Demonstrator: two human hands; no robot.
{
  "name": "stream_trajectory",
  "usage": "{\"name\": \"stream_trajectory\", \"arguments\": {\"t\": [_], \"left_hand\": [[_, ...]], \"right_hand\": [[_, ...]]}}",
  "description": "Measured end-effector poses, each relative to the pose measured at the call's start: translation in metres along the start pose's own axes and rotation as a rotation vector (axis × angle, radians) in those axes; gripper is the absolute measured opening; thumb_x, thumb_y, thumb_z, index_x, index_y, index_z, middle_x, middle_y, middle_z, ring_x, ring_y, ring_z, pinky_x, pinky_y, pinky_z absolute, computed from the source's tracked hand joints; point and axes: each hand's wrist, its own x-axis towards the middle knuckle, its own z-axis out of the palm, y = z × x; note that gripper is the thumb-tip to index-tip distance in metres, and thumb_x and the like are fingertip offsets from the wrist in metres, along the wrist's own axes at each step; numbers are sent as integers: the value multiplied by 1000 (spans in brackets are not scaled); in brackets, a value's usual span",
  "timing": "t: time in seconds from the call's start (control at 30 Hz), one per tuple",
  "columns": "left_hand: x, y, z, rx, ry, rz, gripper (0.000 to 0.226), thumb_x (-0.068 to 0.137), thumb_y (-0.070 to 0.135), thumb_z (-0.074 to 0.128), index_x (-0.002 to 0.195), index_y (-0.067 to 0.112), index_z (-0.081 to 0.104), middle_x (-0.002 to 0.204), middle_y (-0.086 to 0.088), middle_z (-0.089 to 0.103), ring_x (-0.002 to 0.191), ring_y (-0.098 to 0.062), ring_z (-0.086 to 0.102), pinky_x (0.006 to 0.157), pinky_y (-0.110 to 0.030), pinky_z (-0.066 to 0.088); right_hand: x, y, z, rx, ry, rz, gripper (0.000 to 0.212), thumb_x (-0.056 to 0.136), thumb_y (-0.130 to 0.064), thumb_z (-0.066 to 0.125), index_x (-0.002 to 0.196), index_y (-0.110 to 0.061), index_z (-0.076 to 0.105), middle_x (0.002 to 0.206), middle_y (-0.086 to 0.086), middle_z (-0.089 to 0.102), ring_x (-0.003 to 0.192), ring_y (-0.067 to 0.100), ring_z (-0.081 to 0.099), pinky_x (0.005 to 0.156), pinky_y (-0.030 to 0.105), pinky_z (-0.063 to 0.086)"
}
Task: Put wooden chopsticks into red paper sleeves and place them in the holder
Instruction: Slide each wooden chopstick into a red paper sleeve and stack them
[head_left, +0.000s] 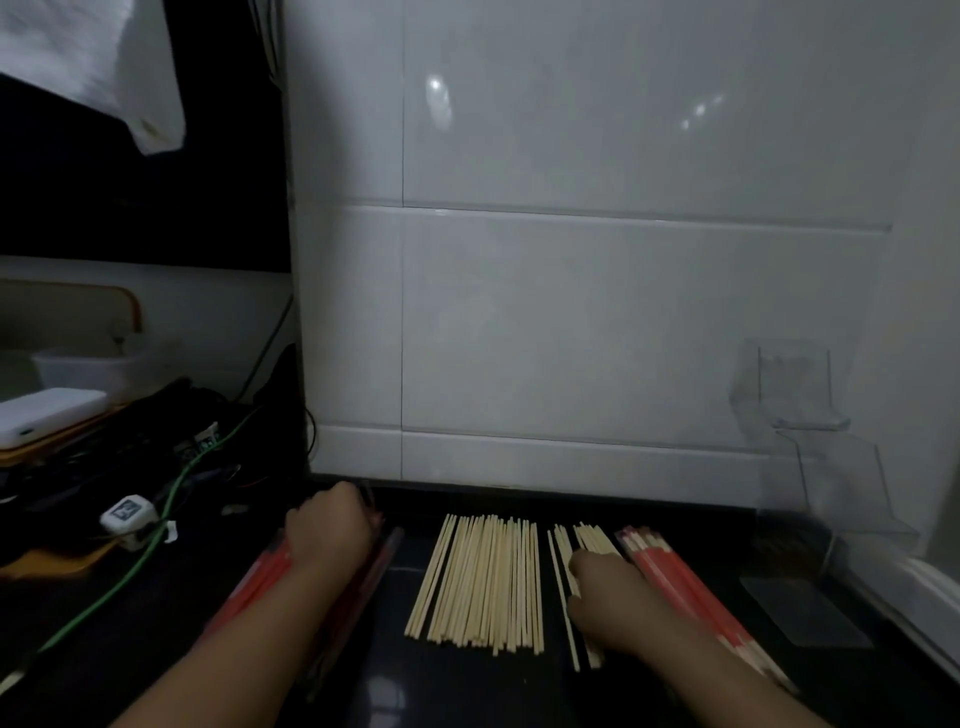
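Bare chopsticks (483, 582) are lying in a row on a dark counter (395, 696). The left hand (330, 525) is resting on red sleeves (265, 571) to their left; its grip cannot be told. The right hand (605, 597) is curling its fingers onto a few chopsticks, beside sleeved chopsticks (685, 587). A clear holder (826, 441) is standing at the right, against the tiled wall (571, 260).

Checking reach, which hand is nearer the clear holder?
Right. The right hand lies on loose chopsticks, left of the holder. The left hand is far across, on red sleeves.
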Motion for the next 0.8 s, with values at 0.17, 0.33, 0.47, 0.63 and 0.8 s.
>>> {"name": "stream_trajectory", "arguments": {"t": [0.17, 0.33, 0.47, 0.63, 0.8], "left_hand": [[0, 5, -12, -204, 18, -50, 21, 92, 37, 64, 87, 18, 72, 87, -5, 71, 84, -26, 67, 70, -30, 48], [2, 30, -19, -609, -90, 9, 15, 92, 8, 60, 100, 15, 70, 92, -7, 73, 85, -25, 68, 78, -35, 55], [-13, 66, -33, -1056, -220, 8, 22, 94, -7, 49, 100, 8, 64, 93, -14, 67, 72, -22, 63, 63, -30, 51], [-34, 104, -66, -1211, -295, 47, 17, 101, 17, 50, 102, 9, 65, 86, -10, 62, 66, -18, 56, 60, -25, 48], [-46, 116, -81, -1349, -333, 87, 35, 104, 33, 44, 103, 7, 66, 72, -5, 60, 60, -14, 54, 56, -25, 47]], "right_hand": [[2, -3, 1, 122, 40, -1, 33, 93, -15, 47, 125, -16, 57, 123, 5, 63, 109, 20, 60, 88, 26, 49], [1, -3, -3, 139, 57, 2, 34, 94, -19, 49, 127, -17, 58, 124, 4, 63, 108, 16, 61, 84, 22, 47], [-3, -7, -1, 72, 27, -6, 34, 94, -30, 49, 123, -14, 58, 121, 5, 64, 109, 19, 60, 90, 30, 50], [-4, -12, -5, 42, -18, 10, 36, 90, -18, 45, 125, -17, 55, 125, 7, 61, 112, 22, 59, 89, 29, 49], [-2, -18, -9, -20, -120, 24, 35, 92, -19, 48, 127, -13, 50, 128, 9, 57, 115, 24, 56, 89, 31, 47]]}}
